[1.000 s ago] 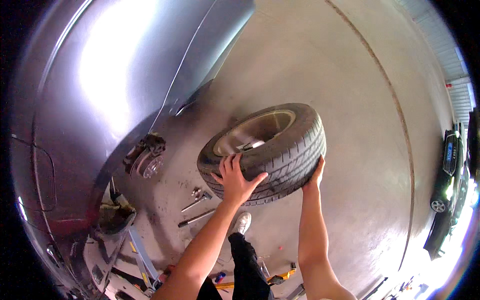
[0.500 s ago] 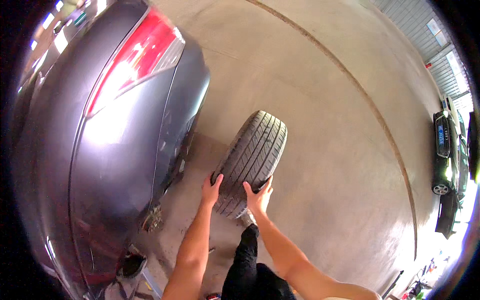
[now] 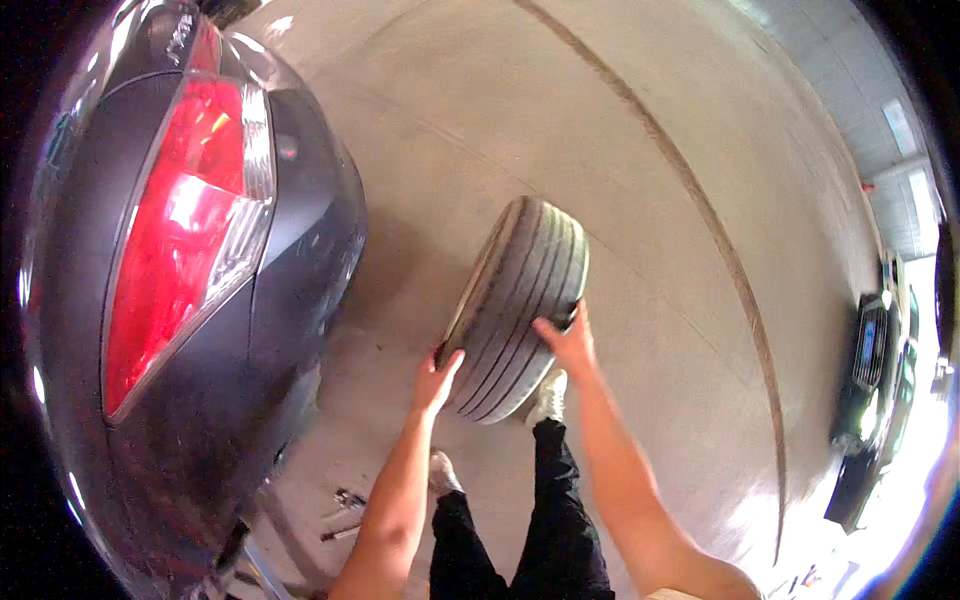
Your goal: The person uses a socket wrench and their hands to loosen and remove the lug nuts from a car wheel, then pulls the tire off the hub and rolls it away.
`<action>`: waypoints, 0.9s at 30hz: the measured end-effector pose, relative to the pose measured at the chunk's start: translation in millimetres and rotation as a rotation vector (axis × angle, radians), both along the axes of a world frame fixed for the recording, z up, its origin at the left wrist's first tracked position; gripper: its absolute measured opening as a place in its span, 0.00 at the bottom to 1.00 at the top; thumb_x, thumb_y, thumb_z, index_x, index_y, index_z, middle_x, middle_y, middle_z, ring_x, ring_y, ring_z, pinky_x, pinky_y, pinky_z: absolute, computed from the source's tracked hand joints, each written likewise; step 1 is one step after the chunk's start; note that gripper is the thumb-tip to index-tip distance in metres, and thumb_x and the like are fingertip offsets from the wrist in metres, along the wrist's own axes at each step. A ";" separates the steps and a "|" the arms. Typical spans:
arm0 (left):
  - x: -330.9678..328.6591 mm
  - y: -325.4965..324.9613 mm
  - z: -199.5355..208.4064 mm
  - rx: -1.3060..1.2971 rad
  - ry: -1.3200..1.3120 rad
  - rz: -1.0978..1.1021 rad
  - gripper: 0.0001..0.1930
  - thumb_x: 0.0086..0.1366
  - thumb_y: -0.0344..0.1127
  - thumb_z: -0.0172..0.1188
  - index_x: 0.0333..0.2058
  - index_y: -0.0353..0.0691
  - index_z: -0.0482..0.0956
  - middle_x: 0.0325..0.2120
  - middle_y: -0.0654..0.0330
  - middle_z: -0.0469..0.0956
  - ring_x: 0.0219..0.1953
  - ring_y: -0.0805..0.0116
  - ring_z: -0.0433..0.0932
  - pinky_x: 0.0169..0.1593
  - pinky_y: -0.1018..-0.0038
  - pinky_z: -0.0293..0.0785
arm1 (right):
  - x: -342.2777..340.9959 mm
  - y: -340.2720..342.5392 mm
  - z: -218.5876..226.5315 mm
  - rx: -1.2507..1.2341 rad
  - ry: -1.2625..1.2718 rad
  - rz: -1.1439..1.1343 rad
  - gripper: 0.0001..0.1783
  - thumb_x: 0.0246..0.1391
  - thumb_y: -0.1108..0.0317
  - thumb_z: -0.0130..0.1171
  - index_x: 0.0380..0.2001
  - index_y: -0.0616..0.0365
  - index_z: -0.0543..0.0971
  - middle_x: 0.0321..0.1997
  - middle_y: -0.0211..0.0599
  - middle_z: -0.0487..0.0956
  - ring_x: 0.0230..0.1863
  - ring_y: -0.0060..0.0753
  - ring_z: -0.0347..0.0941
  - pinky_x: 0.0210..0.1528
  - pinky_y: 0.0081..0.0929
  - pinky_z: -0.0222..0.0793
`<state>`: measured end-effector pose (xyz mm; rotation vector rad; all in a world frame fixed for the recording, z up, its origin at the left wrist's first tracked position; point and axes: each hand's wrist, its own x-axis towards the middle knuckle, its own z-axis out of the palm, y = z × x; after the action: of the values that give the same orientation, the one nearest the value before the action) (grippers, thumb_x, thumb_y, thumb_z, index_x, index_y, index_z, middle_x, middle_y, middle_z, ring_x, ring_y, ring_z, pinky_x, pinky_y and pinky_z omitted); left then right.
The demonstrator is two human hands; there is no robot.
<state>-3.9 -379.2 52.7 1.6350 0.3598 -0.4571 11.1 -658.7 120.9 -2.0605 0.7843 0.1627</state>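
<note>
A car tire (image 3: 520, 305) stands on its tread in front of me, leaning slightly, its grooved tread facing up toward me. My left hand (image 3: 437, 380) grips its left edge, thumb on the tread and fingers curled over the sidewall. On the opposite edge, my right hand (image 3: 568, 340) holds it higher up, thumb across the tread and fingers round the side. The tread is smeared by motion. The tire's far sidewall and whatever fills its centre are hidden.
A dark grey car (image 3: 310, 215) with a red tail light (image 3: 185, 230) stands close on my left. Metal tools (image 3: 345, 515) lie on the floor by its side. A long groove (image 3: 690, 185) curves across the concrete. Far right, a black car (image 3: 870, 370) is parked.
I have moved forward past the car's rear corner with the tire, whose tread has turned. My right hand sits farther up its edge; both hands keep their hold.
</note>
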 end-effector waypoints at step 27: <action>-75.7 -80.1 15.5 0.293 -0.334 -0.034 0.46 0.52 0.57 0.76 0.66 0.44 0.68 0.63 0.50 0.68 0.65 0.50 0.66 0.67 0.47 0.59 | 97.1 -147.4 -54.4 0.752 0.230 -0.075 0.54 0.61 0.25 0.49 0.70 0.66 0.64 0.70 0.48 0.71 0.66 0.46 0.72 0.71 0.47 0.65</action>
<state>-79.6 -459.4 68.2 1.9674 0.1521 -0.1541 108.3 -806.1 66.5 -1.3117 0.7822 0.5687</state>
